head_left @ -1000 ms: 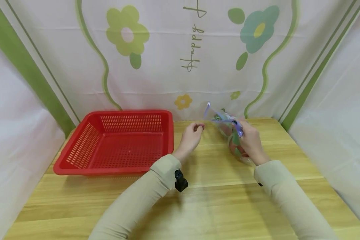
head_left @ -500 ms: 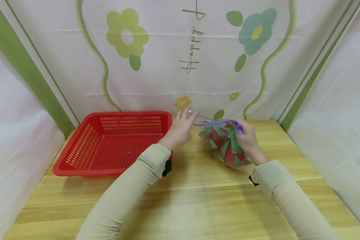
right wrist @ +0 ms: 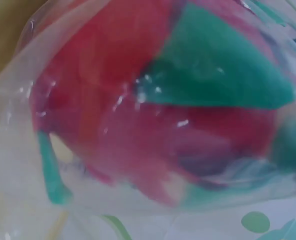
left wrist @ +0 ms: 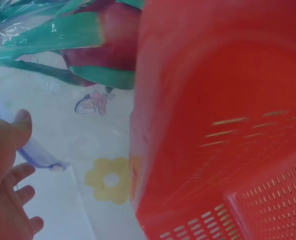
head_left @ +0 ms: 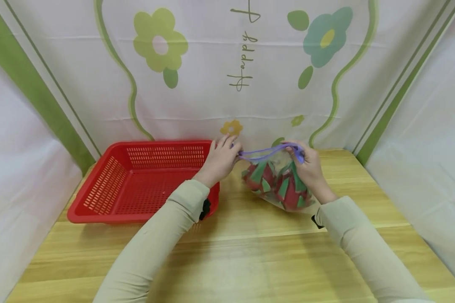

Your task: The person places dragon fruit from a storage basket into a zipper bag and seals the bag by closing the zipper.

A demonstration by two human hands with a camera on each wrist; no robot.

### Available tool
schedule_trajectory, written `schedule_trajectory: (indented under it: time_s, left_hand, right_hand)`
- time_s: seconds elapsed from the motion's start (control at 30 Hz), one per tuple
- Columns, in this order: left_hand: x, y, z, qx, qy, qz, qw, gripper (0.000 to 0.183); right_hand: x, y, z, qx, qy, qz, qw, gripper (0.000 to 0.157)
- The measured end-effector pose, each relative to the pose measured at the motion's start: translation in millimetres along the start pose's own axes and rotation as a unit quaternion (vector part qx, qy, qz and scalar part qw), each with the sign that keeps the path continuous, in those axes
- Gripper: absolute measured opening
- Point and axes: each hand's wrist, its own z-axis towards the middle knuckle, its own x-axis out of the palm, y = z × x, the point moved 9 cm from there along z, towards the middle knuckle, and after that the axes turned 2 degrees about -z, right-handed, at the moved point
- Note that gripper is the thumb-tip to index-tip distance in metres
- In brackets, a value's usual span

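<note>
A clear zip bag (head_left: 267,200) with a purple zip strip (head_left: 259,155) holds two dragon fruits, one on the left (head_left: 260,176) and one on the right (head_left: 291,189), red with green scales. My right hand (head_left: 310,166) grips the bunched right end of the strip. At the strip's left end, my left hand (head_left: 218,162) pinches the bag's edge between thumb and fingers. The left wrist view shows the thumb (left wrist: 22,125) over the purple edge. Plastic and a dragon fruit (right wrist: 113,105) fill the right wrist view, where most of the right hand is out of sight.
A red perforated basket (head_left: 212,198) stands left of the bag, close beside my left hand and wrist. The wooden table (head_left: 242,256) ends at a printed white cloth (head_left: 197,97) behind. More white cloth hangs at both sides.
My left hand has moved up and left and taken the strip's left end. The bag has swung left and spreads between both hands. My right hand keeps its grip.
</note>
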Motion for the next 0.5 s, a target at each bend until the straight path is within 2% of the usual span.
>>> schedule_trajectory:
  time_s: [0.17, 0.33, 0.43, 0.5]
  left_hand:
    - [-2.9, 1.3, 1.9, -0.013, -0.008, 0.005, 0.9999, 0.022]
    - [-9.9, 2.9, 1.1, -0.026, -0.022, 0.01, 0.9994, 0.022]
    - [-14.6, 2.4, 1.0, -0.03, -0.033, 0.007, 0.999, 0.023]
    - [-17.4, 1.5, 1.2, -0.028, -0.041, 0.002, 0.9988, 0.023]
  right_hand:
    - [-12.9, 3.3, 6.8, -0.018, -0.044, -0.049, 0.998, 0.026]
    - [-21.1, 6.1, 11.3, -0.033, -0.069, -0.078, 0.994, 0.029]
    - [-25.7, 2.6, 13.0, -0.018, -0.086, -0.073, 0.993, 0.027]
    - [-27.6, -1.2, 13.8, 0.001, -0.094, -0.049, 0.994, 0.026]
